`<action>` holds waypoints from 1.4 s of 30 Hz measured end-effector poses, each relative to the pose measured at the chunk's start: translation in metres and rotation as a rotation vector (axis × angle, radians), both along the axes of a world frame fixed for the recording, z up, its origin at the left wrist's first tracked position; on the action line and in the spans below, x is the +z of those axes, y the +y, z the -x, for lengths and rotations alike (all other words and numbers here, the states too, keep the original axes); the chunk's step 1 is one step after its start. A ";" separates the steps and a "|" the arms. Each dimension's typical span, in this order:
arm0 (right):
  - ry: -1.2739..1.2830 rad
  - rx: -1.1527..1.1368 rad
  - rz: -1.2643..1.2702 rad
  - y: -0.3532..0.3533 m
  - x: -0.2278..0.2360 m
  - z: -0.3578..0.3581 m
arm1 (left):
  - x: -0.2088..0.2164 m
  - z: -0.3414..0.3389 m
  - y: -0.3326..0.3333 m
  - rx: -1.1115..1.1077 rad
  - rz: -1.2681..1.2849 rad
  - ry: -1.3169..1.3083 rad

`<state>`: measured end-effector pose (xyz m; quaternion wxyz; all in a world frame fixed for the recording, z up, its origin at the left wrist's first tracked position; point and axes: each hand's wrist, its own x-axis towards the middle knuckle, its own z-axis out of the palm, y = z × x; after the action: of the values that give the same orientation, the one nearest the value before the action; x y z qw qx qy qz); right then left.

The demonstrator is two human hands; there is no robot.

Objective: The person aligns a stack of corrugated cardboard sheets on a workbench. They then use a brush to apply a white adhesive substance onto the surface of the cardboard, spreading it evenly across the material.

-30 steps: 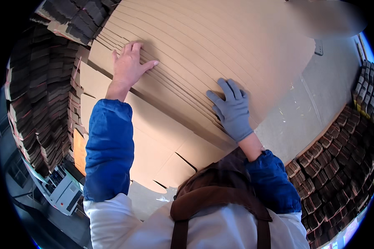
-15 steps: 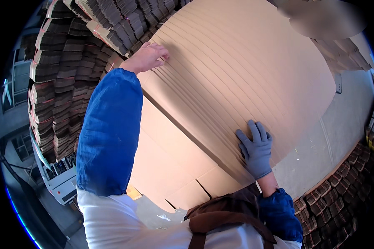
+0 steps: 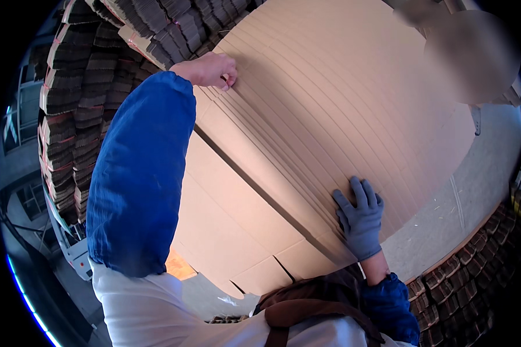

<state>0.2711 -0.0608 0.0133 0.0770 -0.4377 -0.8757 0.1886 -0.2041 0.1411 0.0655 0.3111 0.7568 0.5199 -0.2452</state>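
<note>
A fanned stack of flat brown cardboard sheets (image 3: 336,98) lies before me, its overlapping edges stepped in slanting lines. My left hand (image 3: 214,70), bare, is at the left part of the stepped edges, with fingers curled and thumb drawn in on the edge of a sheet. In a grey glove, my right hand (image 3: 362,217) lies on the near right end of the edges, fingers spread and stretched out. Below the fan, a wide cardboard sheet with cut slots (image 3: 237,214) reaches toward my body. Blue sleeve covers are on both forearms.
Tall piles of bundled cardboard (image 3: 69,115) stand at the left and far left. More bundles (image 3: 463,277) lie at the lower right, beside the grey floor (image 3: 428,225). A grey machine (image 3: 78,254) is at the left. Something blurred (image 3: 474,58) shows at the upper right.
My left hand has curled from loosely spread fingers into a pinch at the sheet edges. The right hand has shifted slightly toward me, still flat. The blurred shape has moved down and right.
</note>
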 end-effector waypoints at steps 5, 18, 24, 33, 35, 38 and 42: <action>0.000 -0.002 0.008 0.001 0.000 -0.001 | 0.007 -0.010 0.008 -0.027 0.048 0.087; 0.000 0.007 0.014 0.002 0.001 0.000 | 0.001 0.005 -0.004 -0.252 -0.073 0.026; -0.013 -0.001 0.003 0.003 0.001 0.000 | 0.000 -0.001 -0.004 -0.159 -0.035 0.045; 0.015 0.007 0.010 0.005 0.004 0.001 | -0.001 -0.004 -0.006 -0.061 -0.030 0.148; -0.001 0.000 0.014 0.005 0.007 0.000 | -0.003 -0.013 -0.006 -0.052 -0.061 0.175; -0.004 0.001 0.028 0.004 0.009 -0.001 | -0.002 -0.017 -0.020 -0.044 -0.274 0.183; 0.008 0.006 0.024 0.003 0.005 0.001 | -0.020 -0.059 -0.075 0.036 -0.733 0.030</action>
<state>0.2706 -0.0581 0.0183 0.0748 -0.4352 -0.8744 0.2010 -0.1453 0.0661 0.0452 0.0160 0.8050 0.5911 -0.0479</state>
